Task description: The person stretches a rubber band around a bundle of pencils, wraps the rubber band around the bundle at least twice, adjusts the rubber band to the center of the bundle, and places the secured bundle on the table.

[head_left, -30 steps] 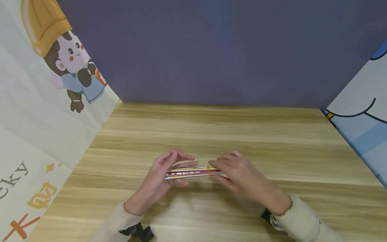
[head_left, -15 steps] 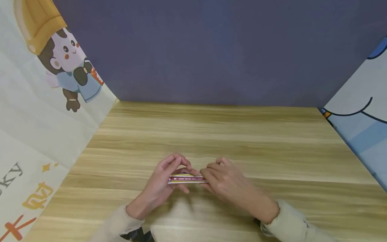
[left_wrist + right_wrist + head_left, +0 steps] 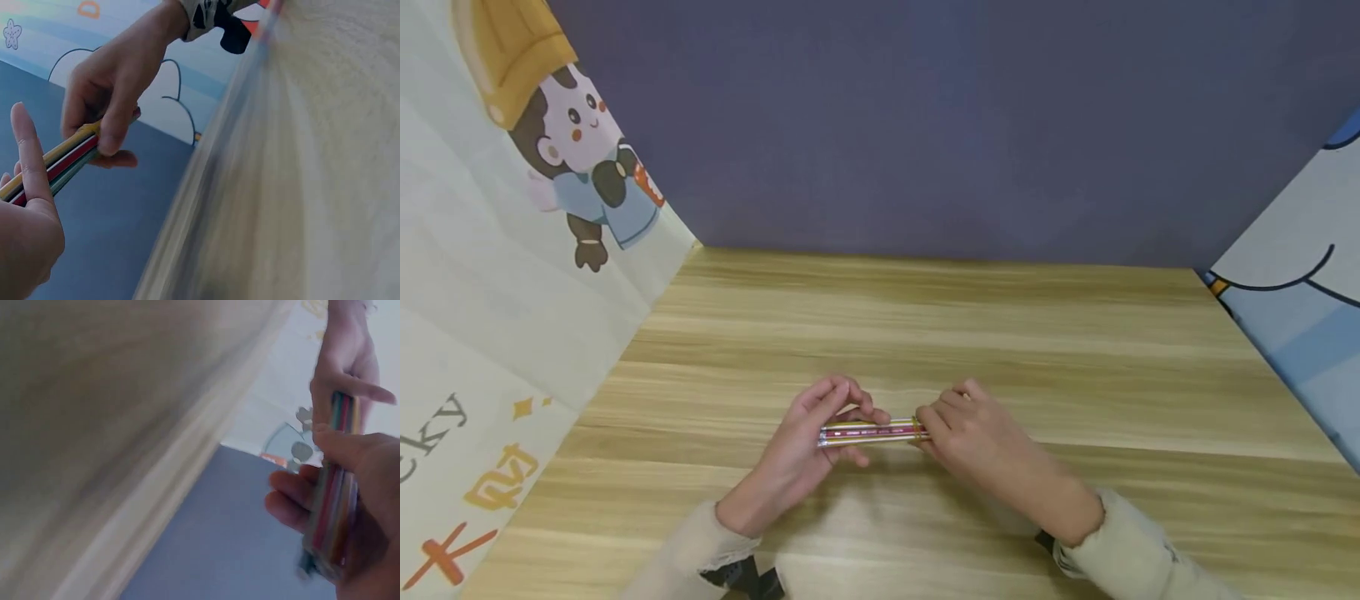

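A bundle of striped pencils [image 3: 868, 432] lies level between both hands, above the table. Red, yellow and green barrels show in the left wrist view, and a yellow rubber band [image 3: 916, 428] circles the bundle near its right part. My left hand [image 3: 801, 437] holds the left end, with one finger [image 3: 32, 153] stretched across the pencils. My right hand [image 3: 981, 437] grips the bundle right beside the band, thumb [image 3: 344, 447] on one side and fingers on the other. In the head view the right hand covers the pencils' right end; the right wrist view shows it, blurred.
The wood-grain table [image 3: 940, 333] spreads under and around the hands. A dark blue panel [image 3: 940, 125] stands at its back edge. Cartoon-printed sheets flank it, one at left [image 3: 512, 317] and one at right [image 3: 1300, 350].
The right hand slid leftward along the pencils, covering the rubber band half a second ago, then drew back slightly so the band shows again. The left hand stays on its end.
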The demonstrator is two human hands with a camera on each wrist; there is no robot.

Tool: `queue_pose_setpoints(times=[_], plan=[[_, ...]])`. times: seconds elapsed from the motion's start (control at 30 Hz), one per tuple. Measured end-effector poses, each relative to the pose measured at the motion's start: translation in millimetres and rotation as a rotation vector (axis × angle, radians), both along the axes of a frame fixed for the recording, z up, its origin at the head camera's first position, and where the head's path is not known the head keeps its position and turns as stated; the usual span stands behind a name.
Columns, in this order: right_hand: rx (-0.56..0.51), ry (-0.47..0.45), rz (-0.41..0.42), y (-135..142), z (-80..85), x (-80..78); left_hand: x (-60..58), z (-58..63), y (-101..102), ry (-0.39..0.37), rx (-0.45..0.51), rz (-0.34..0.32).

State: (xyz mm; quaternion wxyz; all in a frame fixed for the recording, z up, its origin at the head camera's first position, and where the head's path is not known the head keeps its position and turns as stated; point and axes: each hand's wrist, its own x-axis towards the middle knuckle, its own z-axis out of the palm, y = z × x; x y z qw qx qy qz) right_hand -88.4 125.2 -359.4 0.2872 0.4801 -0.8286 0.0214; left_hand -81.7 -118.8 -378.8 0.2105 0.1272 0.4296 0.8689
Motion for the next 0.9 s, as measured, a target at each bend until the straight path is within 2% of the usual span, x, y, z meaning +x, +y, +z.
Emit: queue_pose_setpoints(times=[0.17,0.27,0.37,0.43,0.53,0.63,0.7,0.8,0.9], plan=[[0.007,0.049,-0.01,-7,-6.1,4.5,2.8,-1.8,4,0.006,0.013,-0.014],[-0.001,0.047,-0.045,-10,-9.8,8.3,3.7,-2.2,6,-0.002,0.015,-0.009],[0.02,0.036,-0.052,-13,-13.4,12.8,4.6,-3.2,9,0.015,0.014,-0.039],[0.019,-0.014,-0.041,-13,-13.0,14.5,4.9,-3.2,10,0.038,0.02,-0.06],[-0.01,-0.142,-0.029,-10,-6.3,14.4,4.1,-1.5,9,0.069,0.019,-0.07],[-0.037,-0.279,-0.018,-1,6.5,11.5,1.7,0.9,4,0.04,0.001,-0.065],[-0.036,-0.333,-0.004,6,13.4,9.6,-0.9,0.4,1,0.015,-0.007,-0.064],[-0.044,-0.302,0.048,8,13.5,5.6,-3.6,-1.2,-1,-0.026,-0.008,-0.054],[-0.075,-0.171,0.083,2,6.0,2.7,-3.5,-2.5,-1,-0.034,0.01,-0.033]])
